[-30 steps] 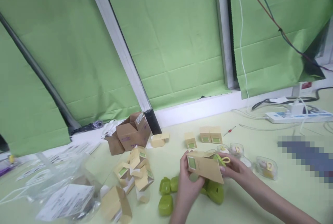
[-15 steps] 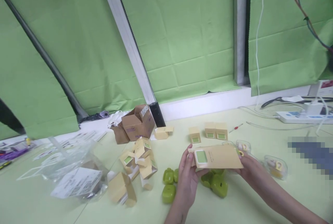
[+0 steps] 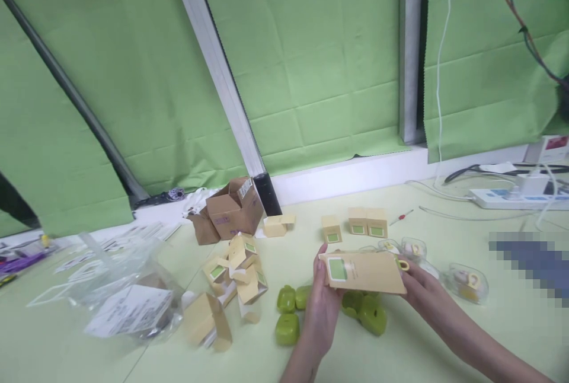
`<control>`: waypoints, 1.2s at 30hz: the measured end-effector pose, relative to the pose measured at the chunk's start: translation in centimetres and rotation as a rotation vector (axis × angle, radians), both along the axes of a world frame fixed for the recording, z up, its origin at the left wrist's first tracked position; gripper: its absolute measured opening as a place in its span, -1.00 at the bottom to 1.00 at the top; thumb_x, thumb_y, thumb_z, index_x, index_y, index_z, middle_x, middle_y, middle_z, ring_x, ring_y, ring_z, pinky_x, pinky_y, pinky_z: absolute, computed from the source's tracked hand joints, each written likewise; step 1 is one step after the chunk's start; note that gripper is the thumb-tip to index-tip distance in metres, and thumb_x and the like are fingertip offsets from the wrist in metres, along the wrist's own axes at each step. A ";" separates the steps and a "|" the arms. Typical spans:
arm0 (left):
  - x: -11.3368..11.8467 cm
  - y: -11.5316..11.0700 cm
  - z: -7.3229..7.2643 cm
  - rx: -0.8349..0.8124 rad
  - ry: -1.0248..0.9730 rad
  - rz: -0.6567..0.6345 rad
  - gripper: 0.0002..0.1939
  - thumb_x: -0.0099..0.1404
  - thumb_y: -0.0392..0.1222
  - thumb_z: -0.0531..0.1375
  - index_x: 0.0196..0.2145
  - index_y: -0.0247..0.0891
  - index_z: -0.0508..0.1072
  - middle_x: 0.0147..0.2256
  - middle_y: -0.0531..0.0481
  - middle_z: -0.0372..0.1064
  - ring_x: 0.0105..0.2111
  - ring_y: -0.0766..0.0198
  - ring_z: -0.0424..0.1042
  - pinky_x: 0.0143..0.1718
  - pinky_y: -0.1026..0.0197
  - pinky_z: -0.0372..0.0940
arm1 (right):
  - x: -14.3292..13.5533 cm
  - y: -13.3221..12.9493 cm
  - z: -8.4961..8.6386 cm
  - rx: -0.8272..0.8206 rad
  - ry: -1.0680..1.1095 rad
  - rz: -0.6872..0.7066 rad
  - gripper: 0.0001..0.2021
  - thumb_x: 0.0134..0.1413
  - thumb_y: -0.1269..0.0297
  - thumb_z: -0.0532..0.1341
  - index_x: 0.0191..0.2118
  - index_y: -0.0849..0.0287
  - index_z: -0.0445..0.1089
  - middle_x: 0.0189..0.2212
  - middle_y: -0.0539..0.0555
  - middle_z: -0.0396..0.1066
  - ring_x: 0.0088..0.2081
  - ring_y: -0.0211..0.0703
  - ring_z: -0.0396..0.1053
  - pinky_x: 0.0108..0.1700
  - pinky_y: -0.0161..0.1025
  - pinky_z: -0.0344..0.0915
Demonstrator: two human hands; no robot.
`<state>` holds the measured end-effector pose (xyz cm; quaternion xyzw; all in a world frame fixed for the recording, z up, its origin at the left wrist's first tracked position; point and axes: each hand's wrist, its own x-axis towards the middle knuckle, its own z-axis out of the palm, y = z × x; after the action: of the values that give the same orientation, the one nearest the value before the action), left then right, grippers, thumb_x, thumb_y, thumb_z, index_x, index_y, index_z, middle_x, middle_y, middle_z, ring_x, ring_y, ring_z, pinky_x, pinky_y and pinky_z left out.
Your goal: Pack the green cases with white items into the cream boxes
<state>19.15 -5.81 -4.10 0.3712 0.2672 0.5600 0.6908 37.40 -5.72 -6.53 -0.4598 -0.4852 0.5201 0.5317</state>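
Note:
A small tan cardboard box (image 3: 367, 273) with a green picture on its face is held up lengthwise above the table. My left hand (image 3: 324, 306) is closed around its left end, thumb on the near side. At the right end, my right hand (image 3: 415, 282) is closed on a green piece with a yellow ring (image 3: 403, 265); most of that piece is hidden by the box and fingers. Below lie rounded green cases, one (image 3: 287, 329) left of my left wrist and another (image 3: 372, 315) under the box.
Opened tan boxes (image 3: 207, 321) lie piled at the left, beside a clear plastic bag (image 3: 133, 300). Further back stand a brown carton (image 3: 235, 211) and several small boxes (image 3: 358, 221). Clear packs (image 3: 466, 282) lie at the right, near a power strip (image 3: 511, 199).
The box has shifted slightly left and down, and its right end has dipped. My right hand has moved left with it, and the yellow ring shows more plainly.

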 end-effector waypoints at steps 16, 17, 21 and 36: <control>0.7 -0.6 -1.3 0.086 0.300 -0.017 -0.33 0.32 0.03 0.01 0.27 -0.17 -0.18 0.16 -0.14 0.13 0.11 0.18 0.17 0.00 0.25 0.18 | 0.5 -0.6 -1.4 0.314 -0.389 0.190 -0.46 0.22 0.06 -0.01 0.28 -0.03 -0.08 0.30 0.06 -0.09 0.27 0.06 -0.12 0.23 0.05 -0.05; 0.9 -0.5 -1.5 0.053 0.229 -0.035 -0.37 0.32 0.06 -0.03 0.25 -0.23 -0.07 0.09 -0.19 0.22 0.00 0.16 0.29 -0.16 0.26 0.27 | 0.6 -0.8 -0.7 0.320 -0.416 0.204 -0.44 0.22 0.07 0.02 0.29 -0.05 -0.11 0.29 0.06 -0.09 0.25 0.06 -0.05 0.21 0.04 0.02; 2.0 0.1 -2.4 -0.063 0.017 -0.198 -0.41 0.32 0.13 -0.08 0.06 -0.44 0.25 -0.23 -0.24 0.39 -0.43 0.28 0.36 -0.60 0.34 0.20 | 0.6 -1.0 1.6 0.427 -0.434 0.079 -0.52 0.11 0.06 0.16 0.15 -0.06 0.17 0.11 0.13 0.23 0.02 0.01 0.30 -0.10 -0.12 0.39; 2.6 -0.9 -2.5 0.059 0.318 0.303 -0.28 0.22 0.17 0.08 0.17 -0.16 -0.18 0.09 -0.24 0.14 -0.01 0.15 0.30 -0.06 0.19 0.25 | 0.3 -1.6 2.1 0.349 -0.247 0.046 -0.55 0.18 0.04 0.06 0.17 -0.05 0.17 0.18 0.12 0.11 0.14 0.07 0.15 0.04 -0.05 0.29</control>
<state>21.70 -6.74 -6.57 0.4307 0.4090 0.5993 0.5367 37.67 -7.29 -4.44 -0.4101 -0.6397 0.3797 0.5277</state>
